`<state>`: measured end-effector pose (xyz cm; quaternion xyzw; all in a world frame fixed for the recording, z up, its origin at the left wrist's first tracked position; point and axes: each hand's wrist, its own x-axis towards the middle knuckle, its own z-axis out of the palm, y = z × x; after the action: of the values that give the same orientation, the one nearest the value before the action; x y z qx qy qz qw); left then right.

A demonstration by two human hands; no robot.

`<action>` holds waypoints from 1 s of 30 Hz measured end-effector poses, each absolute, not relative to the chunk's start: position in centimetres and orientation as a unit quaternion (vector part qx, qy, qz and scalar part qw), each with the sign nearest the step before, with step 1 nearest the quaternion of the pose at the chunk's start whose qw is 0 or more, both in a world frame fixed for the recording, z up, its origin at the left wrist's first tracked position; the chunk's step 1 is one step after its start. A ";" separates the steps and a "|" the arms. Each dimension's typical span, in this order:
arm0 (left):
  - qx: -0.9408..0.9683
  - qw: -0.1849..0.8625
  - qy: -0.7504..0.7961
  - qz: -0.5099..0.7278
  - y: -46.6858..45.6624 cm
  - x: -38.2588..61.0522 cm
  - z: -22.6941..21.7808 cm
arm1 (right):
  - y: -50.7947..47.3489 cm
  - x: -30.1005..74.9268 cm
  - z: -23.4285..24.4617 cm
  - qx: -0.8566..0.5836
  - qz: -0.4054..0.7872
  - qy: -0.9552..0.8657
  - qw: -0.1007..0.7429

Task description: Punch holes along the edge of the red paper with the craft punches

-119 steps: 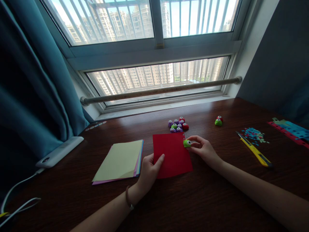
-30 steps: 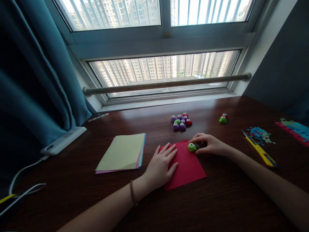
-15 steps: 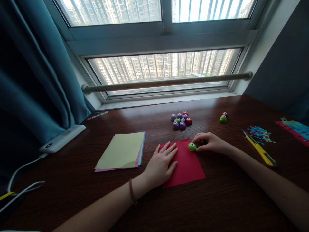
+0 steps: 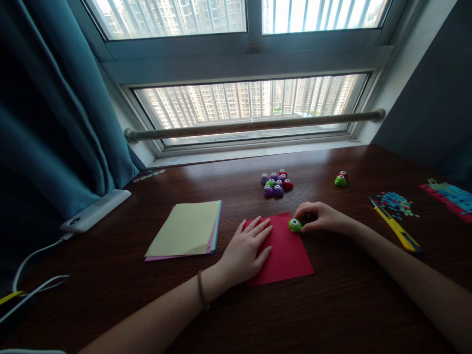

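we note the right hand (image 4: 321,217), grip closed on the green punch (image 4: 294,225) at the right edge of the red paper (image 4: 285,255), left hand (image 4: 243,251) spread flat, grasping nothing, and judge a sideways tug under light finger pressure could skew the paper.

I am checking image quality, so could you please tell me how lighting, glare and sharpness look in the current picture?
In the head view, the upper right window pane is mostly washed out; the curtain falls into deep shadow; the table shines along its far edge; the left hand, right hand and red paper show no clear blur.
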<state>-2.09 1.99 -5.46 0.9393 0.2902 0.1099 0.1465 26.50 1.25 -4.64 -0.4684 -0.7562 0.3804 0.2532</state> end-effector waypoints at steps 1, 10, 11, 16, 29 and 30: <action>0.939 0.145 0.290 0.111 2.0 -2.1 -5.5 | 1.2 26.5 -4.6 -0.469 0.380 -0.756 0.254; 0.941 0.138 0.287 0.116 1.8 -2.1 -5.3 | 1.2 26.5 -4.6 -0.465 0.378 -0.761 0.249; 0.941 0.137 0.287 0.114 1.8 -2.1 -5.3 | 1.2 26.5 -4.6 -0.464 0.378 -0.762 0.248; 0.942 0.132 0.286 0.114 1.8 -2.1 -5.3 | 1.2 26.0 -5.0 -0.502 0.395 -0.720 0.273; 0.941 0.065 0.261 0.204 1.5 -1.6 -5.5 | 1.4 23.2 -8.4 -0.649 0.121 -0.683 0.313; 0.943 0.055 0.252 0.208 1.4 -1.6 -5.5 | 1.3 23.1 -8.4 -0.651 0.116 -0.687 0.301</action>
<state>-1.58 1.45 -5.50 0.9435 0.2524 0.2076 0.0551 23.14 1.30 -8.37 -0.6509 -0.6873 0.1156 0.3010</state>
